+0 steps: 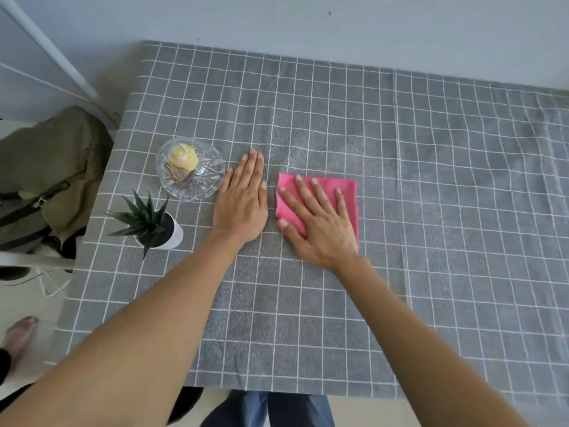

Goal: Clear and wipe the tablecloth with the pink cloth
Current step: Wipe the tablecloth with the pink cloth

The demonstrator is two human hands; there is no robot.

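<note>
A grey tablecloth [400, 180] with a white grid covers the table. A folded pink cloth [345, 192] lies flat on it near the middle. My right hand [317, 223] presses down on the pink cloth with fingers spread, covering most of it. My left hand [243, 201] lies flat on the bare tablecloth just left of the pink cloth, fingers together, holding nothing.
A clear glass dish [191, 169] with a yellow item inside stands left of my left hand. A small spiky plant in a white pot [154, 224] sits near the table's left edge. An olive bag [46, 171] rests on a chair beside the table.
</note>
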